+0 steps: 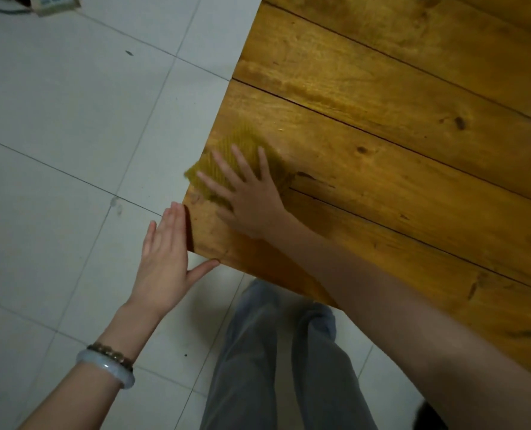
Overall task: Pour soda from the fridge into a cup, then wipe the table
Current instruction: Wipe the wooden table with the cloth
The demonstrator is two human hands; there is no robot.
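In the head view, your right hand (251,197) lies flat on the yellow wiping cloth (240,141). The fingers are straight and spread, pressing the cloth onto the wooden table (382,125) rather than curling round it.

The cloth sits at the table's left edge, just beyond the near corner, under your palm and ahead of your fingertips. One corner of it pokes past the edge over the tiled floor (71,119). Your hand hides much of it, so its long axis cannot be told. The part that shows looks roughly square and is set cornerwise to the edge. Your fingers point away from you and to the left, toward that edge.

Your left hand (164,259) is off the table, open, with the fingers straight and close together along the left edge. Its thumb tip touches the near edge by the corner. It holds nothing and is near the cloth but apart from it.

The bare boards all lie to the right of the cloth and farther away, so I judge any fresh stroke has to go that way, led by your right hand. A sweep leftward would run straight off the edge, toward your waiting left hand. No cup or soda shows here.
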